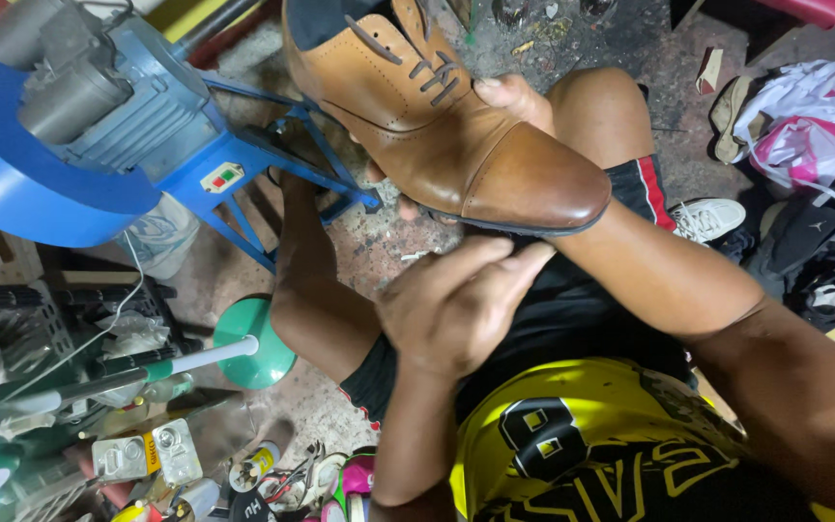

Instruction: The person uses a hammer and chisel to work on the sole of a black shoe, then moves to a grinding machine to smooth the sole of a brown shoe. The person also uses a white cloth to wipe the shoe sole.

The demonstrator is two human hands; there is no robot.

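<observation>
— Shoe point(446, 116), where is it?
— Brown, held up over the lap; right hand point(495, 106) fingers grip its side.
— And the left hand point(451, 304)?
— Fingers curled, tips touching the sole under the toe.

The dress shoe point(456, 116) is tan brown leather with a darker burnished toe cap, dark brown laces, a black sole edge and a dark lining. The motor machine point(99, 116) has a blue housing and frame, a grey motor and a small white switch plate with red and green buttons. The shorts point(572, 300) are black with a red and white side stripe. The shirt point(591, 435) is yellow with black printed figures. The round stand base point(258, 343) is green, possibly teal. The floor point(379, 251) is mottled grey-brown.
</observation>
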